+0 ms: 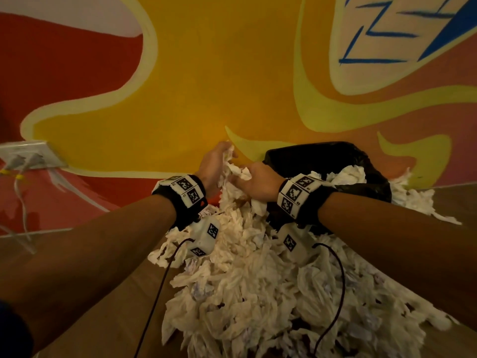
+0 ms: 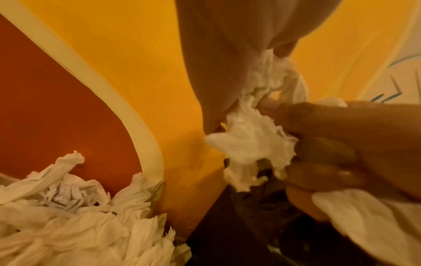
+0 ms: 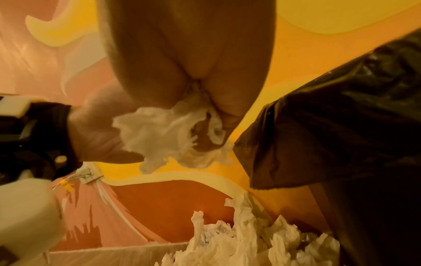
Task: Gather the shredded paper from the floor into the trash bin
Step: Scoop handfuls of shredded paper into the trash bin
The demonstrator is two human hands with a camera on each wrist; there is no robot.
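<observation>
Left grip (image 1: 213, 165) and right grip (image 1: 258, 180) are both curled around one wad of shredded paper (image 1: 233, 170), held together above the floor. At 3 o'clock of the hands stands the black-lined trash bin (image 1: 309, 153), paper already inside. From 6 o'clock a large paper heap (image 1: 253, 293) covers the wooden floor (image 1: 103, 306).

the shredded paper (image 1: 247, 288) is off-white, some scraps faintly marked with bluish print. the trash bin (image 1: 320, 156) is black under a glossy black liner. the wall (image 1: 206, 73) carries a mural of red, deep yellow and pale yellow curving bands, with blue zigzag strokes on a cream patch at far right. the wristbands (image 1: 184, 189) are black with white tiles of black square-code patterns. the floor (image 1: 103, 293) is brown.
</observation>
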